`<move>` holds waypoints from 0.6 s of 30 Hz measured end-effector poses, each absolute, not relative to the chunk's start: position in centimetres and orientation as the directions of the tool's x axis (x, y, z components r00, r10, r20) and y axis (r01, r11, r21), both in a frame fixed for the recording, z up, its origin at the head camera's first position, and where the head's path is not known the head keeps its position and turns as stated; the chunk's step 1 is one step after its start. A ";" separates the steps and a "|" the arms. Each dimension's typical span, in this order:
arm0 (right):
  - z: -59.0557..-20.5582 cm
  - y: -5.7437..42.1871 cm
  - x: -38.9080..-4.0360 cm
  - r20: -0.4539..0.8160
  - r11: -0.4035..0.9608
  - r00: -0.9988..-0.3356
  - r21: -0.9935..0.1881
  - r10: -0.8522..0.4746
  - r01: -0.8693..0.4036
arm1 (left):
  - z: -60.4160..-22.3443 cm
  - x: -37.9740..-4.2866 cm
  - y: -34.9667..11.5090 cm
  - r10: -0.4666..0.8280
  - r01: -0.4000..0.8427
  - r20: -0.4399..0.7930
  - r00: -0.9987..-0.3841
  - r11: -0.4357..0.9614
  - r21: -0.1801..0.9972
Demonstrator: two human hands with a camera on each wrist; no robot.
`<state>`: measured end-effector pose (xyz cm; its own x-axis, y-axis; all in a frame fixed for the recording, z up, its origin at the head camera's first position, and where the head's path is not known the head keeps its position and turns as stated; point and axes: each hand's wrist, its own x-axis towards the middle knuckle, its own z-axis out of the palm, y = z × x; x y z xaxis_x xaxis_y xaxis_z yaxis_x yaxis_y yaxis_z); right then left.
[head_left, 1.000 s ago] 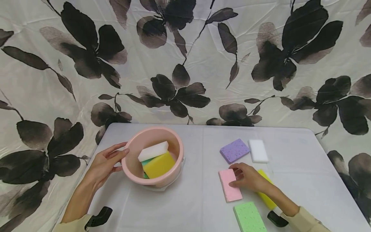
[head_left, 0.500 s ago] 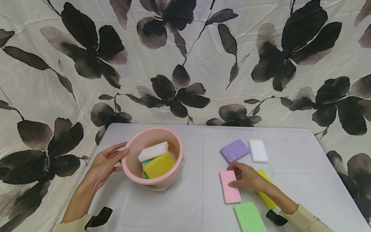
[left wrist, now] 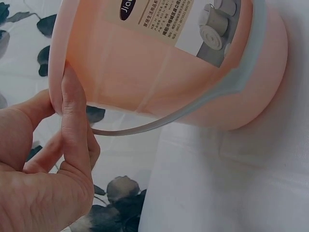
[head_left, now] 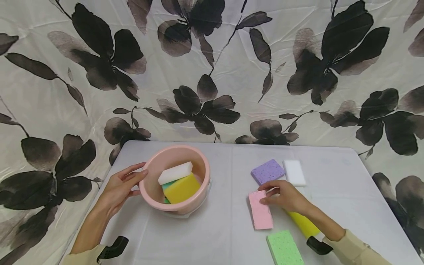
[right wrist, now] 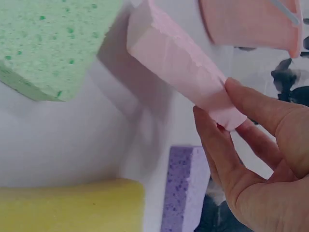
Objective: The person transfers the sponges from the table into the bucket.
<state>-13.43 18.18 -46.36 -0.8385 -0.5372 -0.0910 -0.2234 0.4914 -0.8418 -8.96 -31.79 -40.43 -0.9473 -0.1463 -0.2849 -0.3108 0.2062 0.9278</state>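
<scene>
From where I stand, everything hangs on how the pink sponge (head_left: 260, 215) sits against the pink bucket (head_left: 150, 180): it is to the bucket's right and a little nearer the person, well apart from it, with bare white table (head_left: 225, 224) between. The right hand (head_left: 287, 197) has it, thumb on one side and fingertips on the other, pinching it near the end farther from the person; its loose end points back toward them and, going by the shadow under it, is clear of the table. Its long axis runs near to far, so I'd say it lies across the line to the bucket and turns a broad side that way. The left hand (head_left: 116, 191) is the one by the bucket, thumb and fingers gripping its left rim. Inside the bucket a white block (head_left: 175, 173) rests over a yellow one (head_left: 182, 189). Farther right of the bucket than the pink piece's near end, the green sponge (head_left: 285, 248) lies closest to the person, the purple sponge (head_left: 267, 172) well beyond it.
</scene>
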 end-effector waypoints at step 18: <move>-41.5 17.1 -14.9 -0.034 0.467 -0.828 -0.839 -0.559 -0.280 | -40.5 -9.2 -31.7 -0.142 -0.310 -0.285 -0.948 0.211 0.927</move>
